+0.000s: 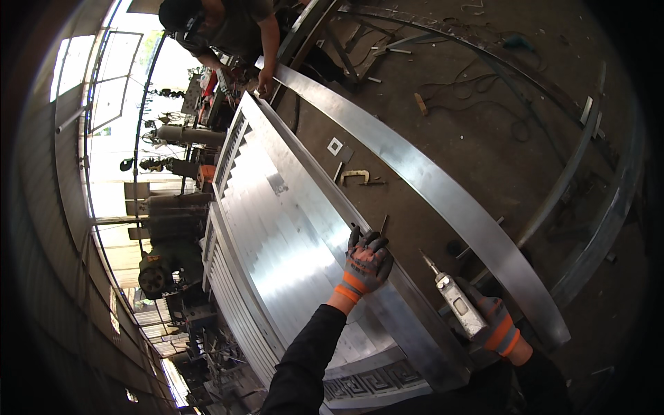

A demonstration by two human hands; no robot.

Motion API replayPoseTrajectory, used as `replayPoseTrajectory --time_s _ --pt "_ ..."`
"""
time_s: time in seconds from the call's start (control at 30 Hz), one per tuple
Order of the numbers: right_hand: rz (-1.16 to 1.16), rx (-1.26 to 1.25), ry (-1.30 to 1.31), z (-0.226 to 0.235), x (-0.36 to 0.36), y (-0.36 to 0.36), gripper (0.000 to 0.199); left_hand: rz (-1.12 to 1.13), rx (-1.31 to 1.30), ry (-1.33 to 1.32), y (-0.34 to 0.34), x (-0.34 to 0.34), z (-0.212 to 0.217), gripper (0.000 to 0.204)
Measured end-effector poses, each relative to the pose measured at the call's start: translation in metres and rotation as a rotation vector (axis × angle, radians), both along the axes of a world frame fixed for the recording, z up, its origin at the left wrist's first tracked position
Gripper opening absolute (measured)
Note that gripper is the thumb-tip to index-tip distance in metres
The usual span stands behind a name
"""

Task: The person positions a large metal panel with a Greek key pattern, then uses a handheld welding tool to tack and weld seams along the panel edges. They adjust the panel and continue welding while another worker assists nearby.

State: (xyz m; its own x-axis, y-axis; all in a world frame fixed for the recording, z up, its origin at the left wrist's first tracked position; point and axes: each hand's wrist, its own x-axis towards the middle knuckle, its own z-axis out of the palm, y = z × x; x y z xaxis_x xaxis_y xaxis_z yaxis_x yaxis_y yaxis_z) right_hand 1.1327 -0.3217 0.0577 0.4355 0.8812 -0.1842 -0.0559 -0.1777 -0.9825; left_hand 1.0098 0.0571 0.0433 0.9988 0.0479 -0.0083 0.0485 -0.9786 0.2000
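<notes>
My left hand (366,264), in a grey and orange glove, is closed at the edge of a large silver metal panel (304,238). A thin rod (384,223) sticks out from between its fingers; how it is gripped is partly hidden. Wearing a matching glove, my right hand (495,325) is wrapped round a silver-bodied hand tool (459,308) with a slim pointed nose. That tool hangs to the right of the panel's side, its tip aimed up and left, apart from the metal. Near my forearms, the panel carries a dark key-pattern band (373,380).
A long curved metal strip (429,180) runs along the panel's right side. On the floor lie a C-clamp (361,177), a small square plate (335,146) and cables (477,97). Another person (228,34) works at the panel's far end. Machinery (162,273) stands at left.
</notes>
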Motion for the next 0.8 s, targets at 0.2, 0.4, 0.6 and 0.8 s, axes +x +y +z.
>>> replayPoseTrajectory --time_s 0.2,0.4,0.6,0.8 --pt "0.012 -0.021 -0.061 -0.028 -0.006 -0.007 0.084 0.006 0.025 0.045 0.002 -0.005 -0.003 0.027" --pt "-0.016 -0.051 0.070 -0.040 -0.004 -0.010 0.083 0.006 -0.009 0.037 -0.001 0.002 0.002 0.026" --pt "0.032 -0.031 -0.052 -0.052 -0.004 -0.015 0.080 0.017 -0.008 0.088 -0.005 0.008 0.013 0.031" --pt "-0.006 -0.023 0.153 -0.062 -0.009 -0.015 0.078 0.020 -0.040 0.098 -0.006 0.014 0.017 0.030"
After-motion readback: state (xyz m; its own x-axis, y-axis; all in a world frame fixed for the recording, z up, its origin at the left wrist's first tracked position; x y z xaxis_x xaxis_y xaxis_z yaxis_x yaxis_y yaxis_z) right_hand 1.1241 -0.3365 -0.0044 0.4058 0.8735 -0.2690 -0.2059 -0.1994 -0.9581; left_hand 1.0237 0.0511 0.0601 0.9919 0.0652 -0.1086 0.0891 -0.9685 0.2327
